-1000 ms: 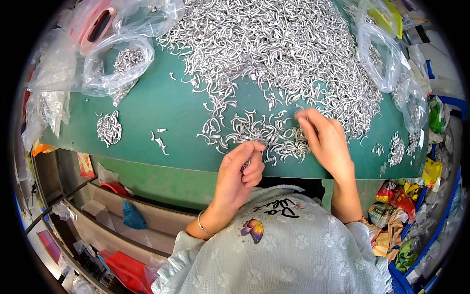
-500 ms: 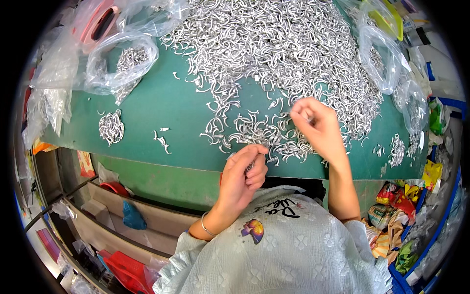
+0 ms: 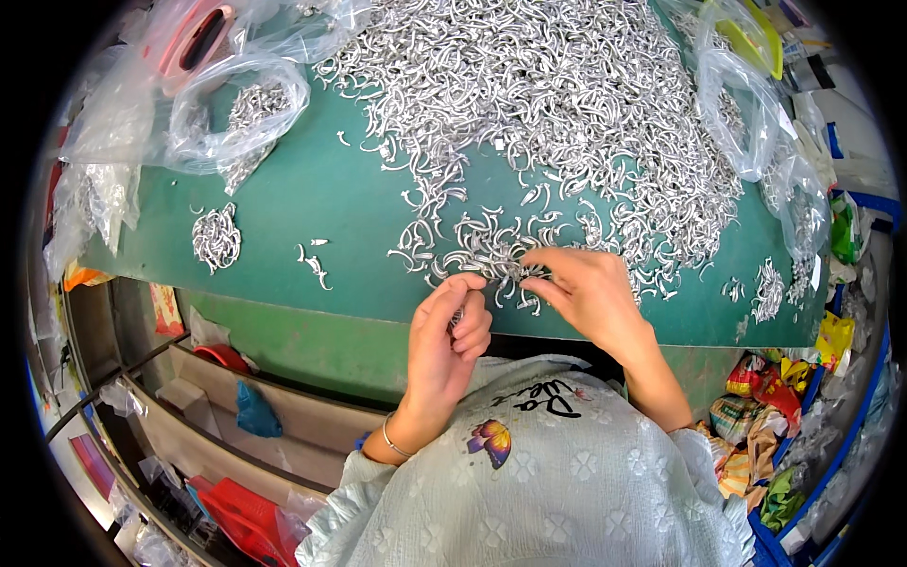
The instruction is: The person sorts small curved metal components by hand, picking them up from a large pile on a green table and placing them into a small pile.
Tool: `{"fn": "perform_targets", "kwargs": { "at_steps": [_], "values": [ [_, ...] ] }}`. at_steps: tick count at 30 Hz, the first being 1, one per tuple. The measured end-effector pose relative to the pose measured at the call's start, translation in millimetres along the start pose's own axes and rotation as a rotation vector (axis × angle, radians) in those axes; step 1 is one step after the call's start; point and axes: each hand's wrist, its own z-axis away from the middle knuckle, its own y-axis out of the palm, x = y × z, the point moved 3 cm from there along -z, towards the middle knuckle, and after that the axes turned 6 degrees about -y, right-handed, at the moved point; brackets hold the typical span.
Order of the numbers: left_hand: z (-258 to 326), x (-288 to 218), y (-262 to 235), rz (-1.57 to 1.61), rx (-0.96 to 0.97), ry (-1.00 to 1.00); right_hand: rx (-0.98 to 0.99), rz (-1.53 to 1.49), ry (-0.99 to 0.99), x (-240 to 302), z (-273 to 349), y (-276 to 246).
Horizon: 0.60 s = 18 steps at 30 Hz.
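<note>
Head view, with everything placed from the big heap of small curved silver metal pieces (image 3: 557,104) that covers the far middle of the green surface (image 3: 312,208). A thin scatter of the same pieces (image 3: 482,250) trails off the heap's near edge, and both hands work there. The right hand (image 3: 590,288) lies on that scatter, its fingertips pinched together on a piece or two at the near fringe. The left hand (image 3: 453,331) is just nearer than the scatter, at the surface's front edge, fingers curled shut around a small bunch of the pieces; a glint of metal shows between thumb and forefinger, though how many it holds cannot be told.

Left of the heap sits an open clear plastic bag (image 3: 236,109) with more pieces inside, and nearer than that bag a small separate pile (image 3: 216,236). Another clear bag (image 3: 737,104) lies at the heap's right edge.

The pieces look light, stiff and smooth, so they are likely to slide under a fingertip and to hook into one another. A pinch across the curved middle of a single piece, lifted clear of its neighbours, seems the surest hold.
</note>
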Motion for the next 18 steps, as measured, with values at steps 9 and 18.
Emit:
{"fn": "perform_targets", "kwargs": {
  "at_steps": [9,18],
  "values": [
    [11.1,-4.1,-4.0,-0.778,-0.210,0.407,0.097,0.045,0.128,-1.4,14.5,-20.8],
    [13.2,2.3,-0.1,-1.390,-0.346,0.646,0.145,0.110,0.015,-5.1,15.0,-12.9]
  ]
}}
